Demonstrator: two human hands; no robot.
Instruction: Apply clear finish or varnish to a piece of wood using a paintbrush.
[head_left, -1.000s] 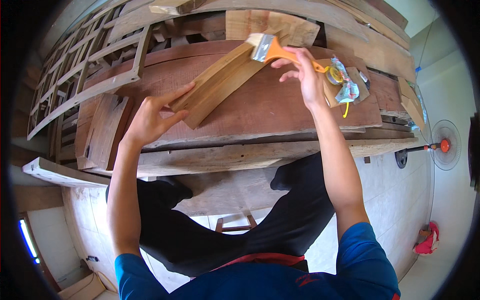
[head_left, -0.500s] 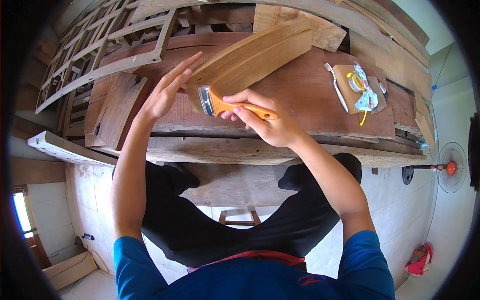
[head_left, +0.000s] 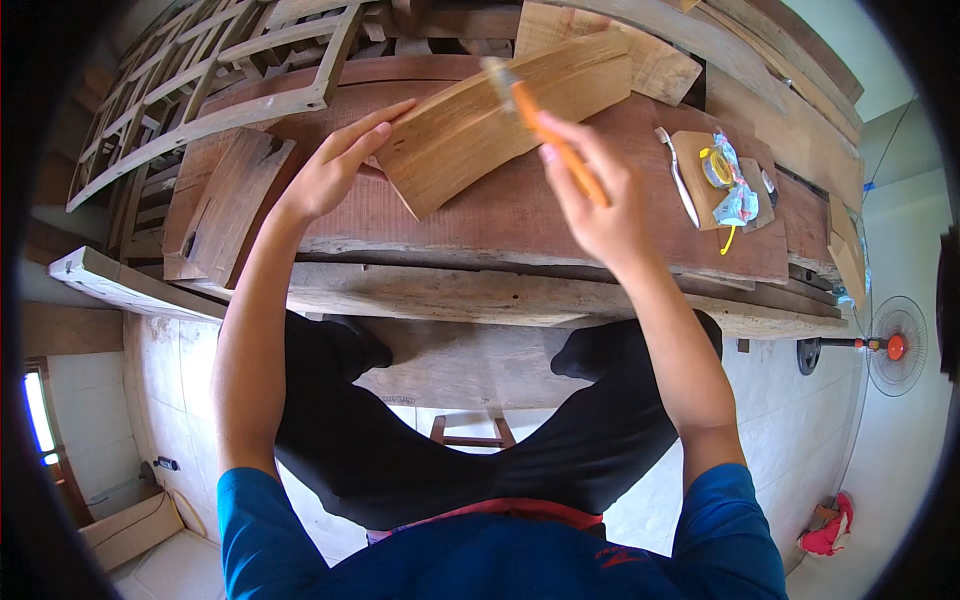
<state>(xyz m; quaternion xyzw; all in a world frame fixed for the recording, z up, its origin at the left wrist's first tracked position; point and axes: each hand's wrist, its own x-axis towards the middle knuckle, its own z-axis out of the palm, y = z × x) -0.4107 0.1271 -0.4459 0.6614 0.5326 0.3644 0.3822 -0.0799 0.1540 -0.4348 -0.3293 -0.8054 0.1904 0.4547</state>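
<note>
Board (head_left: 520, 125) slants above the reddish slab (head_left: 490, 222), its near end low on the left, its far end higher on the right. At that near end is the left hand (head_left: 330, 178). The left forearm rises almost straight up, then bends in a little at the wrist, so the hand points toward the board with its back partly turned up. Its fingers are stretched out and only slightly apart, the tips at the board's upper left corner. How much of the board lies between thumb and fingers is hidden, so I cannot tell whether they pinch it or just steady it.

The right forearm leans up and inward, bringing the right hand (head_left: 603, 205) just below the board's right half. This hand is closed around the orange handle of a brush (head_left: 545, 128), thumb on one side, fingers on the other. The brush tilts up and left across the board, bristles near its upper edge; they are blurred, and contact cannot be made out.

Right of the board lie a toothbrush (head_left: 678, 178) and, past it, a yellow roll (head_left: 716, 168). Left of the board is a block (head_left: 235, 205), and beyond that, up and left, a lattice (head_left: 250, 110).
</note>
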